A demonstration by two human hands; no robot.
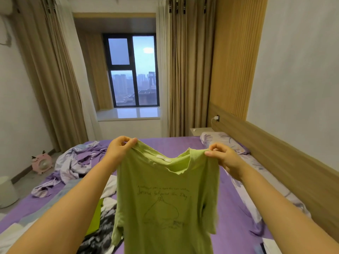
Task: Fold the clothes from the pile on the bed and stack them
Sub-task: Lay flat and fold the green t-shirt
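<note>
A light green T-shirt [165, 202] with a dark line drawing and handwritten text hangs in the air above the purple bed [183, 145]. My left hand [120, 148] pinches its left shoulder and my right hand [222, 157] pinches its right shoulder, so the neckline sags between them. A white label shows inside the collar. The pile of clothes [102, 222] lies on the bed lower left, partly hidden behind the shirt and my left forearm; a lime-green piece and a black-and-white patterned one show in it.
A crumpled purple-and-white duvet [77, 164] lies on the bed's left side, a floral pillow [223, 142] by the wooden headboard [286, 154] on the right. On the floor at left stand a pink fan [41, 163] and a white bin [7, 191]. A nightstand [200, 132] stands beyond the bed.
</note>
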